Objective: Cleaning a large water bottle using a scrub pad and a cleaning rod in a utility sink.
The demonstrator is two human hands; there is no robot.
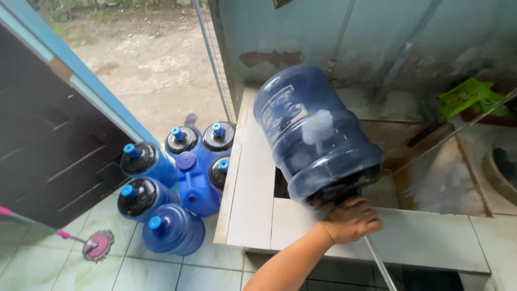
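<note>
I stand at a tiled wash basin (253,215) beside an open door, wet stains on the wall behind. My hand (350,220), which side I cannot tell, is closed around the neck end of a big blue water jug (315,134), tipped mouth-down over the basin's front ledge; my other hand is out of view. I judge I am rinsing or draining it, foam clinging inside. Capped blue jugs (161,183) crowd the floor left, contents unclear.
</note>
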